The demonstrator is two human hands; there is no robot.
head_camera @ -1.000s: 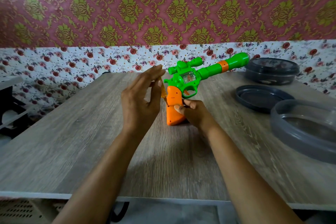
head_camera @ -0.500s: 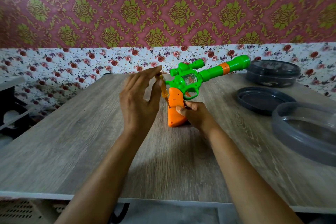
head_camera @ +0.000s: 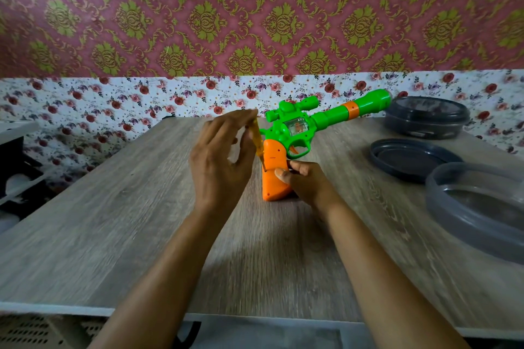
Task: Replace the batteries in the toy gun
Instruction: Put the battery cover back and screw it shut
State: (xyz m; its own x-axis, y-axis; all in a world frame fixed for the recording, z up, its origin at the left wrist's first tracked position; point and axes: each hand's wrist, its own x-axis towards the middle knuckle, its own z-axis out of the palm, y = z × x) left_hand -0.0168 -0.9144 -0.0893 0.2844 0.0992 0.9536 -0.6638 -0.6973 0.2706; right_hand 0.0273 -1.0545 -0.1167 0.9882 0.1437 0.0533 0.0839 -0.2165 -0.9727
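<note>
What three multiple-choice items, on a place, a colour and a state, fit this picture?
1. The toy gun stands: A on the table B in a dish C on a shelf
2. Its grip is: A green B orange C grey
3. The left hand: A lies flat B pinches a screwdriver C holds a battery
1 A, its butt rests on the wood; 2 B, orange under the green body; 3 B, its yellow handle is pinched.
</note>
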